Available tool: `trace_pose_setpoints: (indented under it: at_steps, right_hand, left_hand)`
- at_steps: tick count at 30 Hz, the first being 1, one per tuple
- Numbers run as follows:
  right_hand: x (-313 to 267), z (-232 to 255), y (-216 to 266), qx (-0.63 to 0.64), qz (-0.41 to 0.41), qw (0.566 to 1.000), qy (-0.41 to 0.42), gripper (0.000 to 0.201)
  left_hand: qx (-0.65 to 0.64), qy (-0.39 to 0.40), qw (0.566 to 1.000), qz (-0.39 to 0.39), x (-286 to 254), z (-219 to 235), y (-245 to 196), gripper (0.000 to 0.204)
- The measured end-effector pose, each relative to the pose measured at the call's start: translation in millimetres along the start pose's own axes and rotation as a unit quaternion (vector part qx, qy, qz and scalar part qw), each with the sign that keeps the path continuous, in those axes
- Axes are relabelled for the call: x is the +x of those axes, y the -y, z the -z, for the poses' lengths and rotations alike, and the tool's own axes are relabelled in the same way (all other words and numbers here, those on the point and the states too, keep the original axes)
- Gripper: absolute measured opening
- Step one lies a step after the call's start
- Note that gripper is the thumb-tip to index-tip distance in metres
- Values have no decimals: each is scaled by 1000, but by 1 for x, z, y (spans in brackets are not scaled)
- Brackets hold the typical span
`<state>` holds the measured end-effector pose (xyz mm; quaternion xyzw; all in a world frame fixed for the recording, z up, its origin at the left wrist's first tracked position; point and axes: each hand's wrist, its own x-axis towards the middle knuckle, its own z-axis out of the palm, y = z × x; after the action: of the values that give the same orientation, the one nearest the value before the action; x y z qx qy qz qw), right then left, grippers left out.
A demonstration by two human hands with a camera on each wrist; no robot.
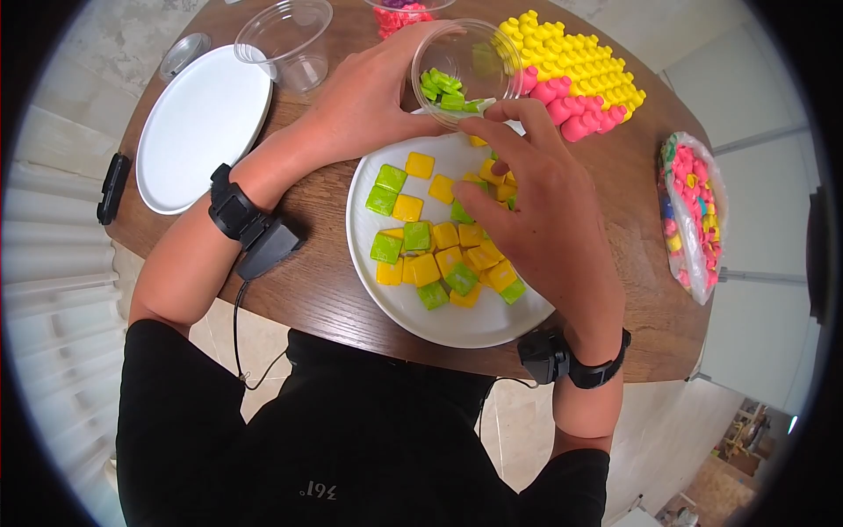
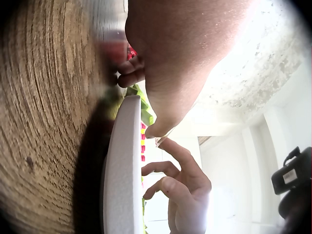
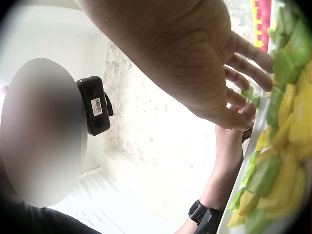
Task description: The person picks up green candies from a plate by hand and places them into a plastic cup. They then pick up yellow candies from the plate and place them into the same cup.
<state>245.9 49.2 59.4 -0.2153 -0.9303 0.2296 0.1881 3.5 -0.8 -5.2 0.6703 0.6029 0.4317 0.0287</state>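
Note:
My left hand (image 1: 373, 101) grips a clear plastic cup (image 1: 486, 81) from its left side, holding it tilted at the far edge of a white plate (image 1: 457, 328). Small green pieces (image 1: 442, 86) lie inside the cup. Over the plate's right part hovers my right hand (image 1: 551, 206), palm down, its fingers loosely bent and the index fingertip right at the cup's near rim. Nothing shows between those fingers in the left wrist view. Yellow square tiles (image 1: 420, 165) and green square tiles (image 1: 386, 248) lie scattered and overlapping on the plate; the right hand hides some.
Another white plate (image 1: 204, 132) lies at left, beside a second clear cup (image 1: 305, 72). Behind stands a container of red and purple pieces (image 1: 402, 19). Yellow bottle-shaped pieces (image 1: 575, 57) and pink ones (image 1: 578, 125) stand at back right. A plastic bag (image 1: 694, 220) sits far right.

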Motion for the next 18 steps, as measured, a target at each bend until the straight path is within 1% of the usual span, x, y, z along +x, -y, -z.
trace_pose_setpoints:
  at_steps: [6, 8, 15, 18]
  right_hand:
    - [0, 1, 0, 5, 2, 1000, 2, 44]
    - [-1, 0, 0, 6, 2, 1000, 3, 45]
    - [0, 0, 0, -9, 9, 1000, 0, 44]
    - [0, 0, 0, -9, 8, 1000, 1, 44]
  left_hand:
    - [1, 3, 1000, -4, 1, 2, -5, 89]
    - [-12, 41, 998, 53, 1, 5, -10, 93]
    - [-9, 46, 997, 60, 0, 5, -10, 93]
    - [2, 40, 998, 44, 0, 4, -7, 93]
